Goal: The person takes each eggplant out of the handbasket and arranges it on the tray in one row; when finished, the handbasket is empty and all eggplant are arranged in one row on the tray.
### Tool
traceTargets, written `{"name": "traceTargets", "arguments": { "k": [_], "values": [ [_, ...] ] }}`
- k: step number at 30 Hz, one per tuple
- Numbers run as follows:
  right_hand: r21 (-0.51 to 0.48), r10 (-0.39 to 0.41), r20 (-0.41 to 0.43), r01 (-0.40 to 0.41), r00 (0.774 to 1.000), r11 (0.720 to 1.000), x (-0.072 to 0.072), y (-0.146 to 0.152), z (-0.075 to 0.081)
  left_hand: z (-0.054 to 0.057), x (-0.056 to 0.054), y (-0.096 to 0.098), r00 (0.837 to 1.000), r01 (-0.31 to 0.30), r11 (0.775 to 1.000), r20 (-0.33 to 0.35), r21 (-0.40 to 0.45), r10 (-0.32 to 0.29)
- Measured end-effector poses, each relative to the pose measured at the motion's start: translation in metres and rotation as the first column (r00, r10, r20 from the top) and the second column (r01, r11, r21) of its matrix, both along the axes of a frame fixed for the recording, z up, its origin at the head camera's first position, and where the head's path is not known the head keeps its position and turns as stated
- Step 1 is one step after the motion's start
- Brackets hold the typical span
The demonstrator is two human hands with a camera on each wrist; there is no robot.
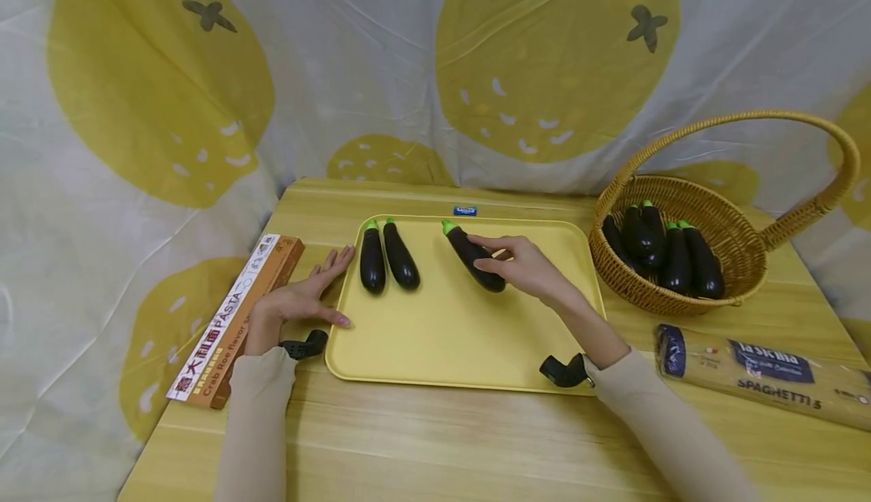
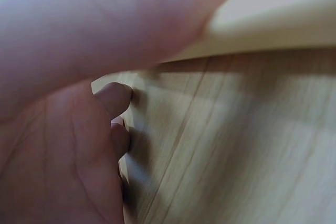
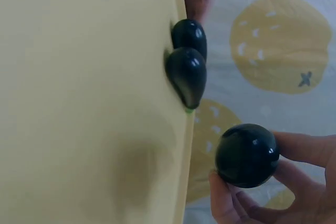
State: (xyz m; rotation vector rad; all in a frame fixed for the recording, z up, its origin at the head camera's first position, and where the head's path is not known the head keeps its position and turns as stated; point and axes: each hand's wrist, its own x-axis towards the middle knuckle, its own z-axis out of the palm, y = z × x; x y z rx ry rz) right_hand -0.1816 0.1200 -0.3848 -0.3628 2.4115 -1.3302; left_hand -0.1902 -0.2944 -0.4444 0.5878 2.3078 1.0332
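My right hand (image 1: pixel 520 266) pinches a dark purple eggplant (image 1: pixel 469 256) between thumb and fingers over the yellow tray (image 1: pixel 422 343). Its green stem end points to the back left. In the right wrist view the round end of this eggplant (image 3: pixel 247 156) faces the camera, held over the tray, with a shadow on the tray apart from it. Two more eggplants, a left one (image 1: pixel 372 260) and a right one (image 1: pixel 401 256), lie side by side at the tray's left. My left hand (image 1: pixel 302 298) spreads its fingers at the tray's left edge, with the thumb (image 2: pixel 105 30) against the rim.
A wicker basket (image 1: pixel 680 302) with a tall handle holds several eggplants (image 1: pixel 697 260), right of the tray. A spaghetti bag (image 1: pixel 769 377) lies in front of it. A long pasta box (image 1: pixel 234 320) lies by my left forearm. A small blue packet (image 1: pixel 466 211) sits behind the tray.
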Motion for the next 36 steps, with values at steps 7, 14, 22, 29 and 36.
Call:
{"name": "traceTargets", "arguments": {
  "k": [7,14,22,29,36],
  "values": [
    [-0.039,-0.041,0.017,0.041,0.999,0.998,-0.016,-0.038,-0.018,0.001,-0.001,0.001,1.000,-0.015,1.000,0.018,0.000,0.015],
    [-0.013,-0.071,0.017,0.071,0.997,0.997,-0.024,-0.065,-0.034,0.001,0.001,0.002,1.000,-0.017,1.000,0.024,0.015,0.016],
    [0.006,-0.097,-0.026,0.097,0.995,0.995,-0.026,-0.079,-0.041,0.001,0.002,0.002,0.999,-0.023,0.999,0.032,0.031,0.022],
    [0.026,-0.030,-0.081,0.032,0.996,0.999,-0.026,-0.085,-0.043,0.002,0.002,0.002,0.999,-0.033,0.999,0.043,0.040,0.032],
    [0.026,0.102,-0.015,-0.101,0.995,0.995,-0.027,-0.086,-0.038,0.003,0.002,0.002,0.998,-0.038,0.998,0.051,0.046,0.035]
  ]
}}
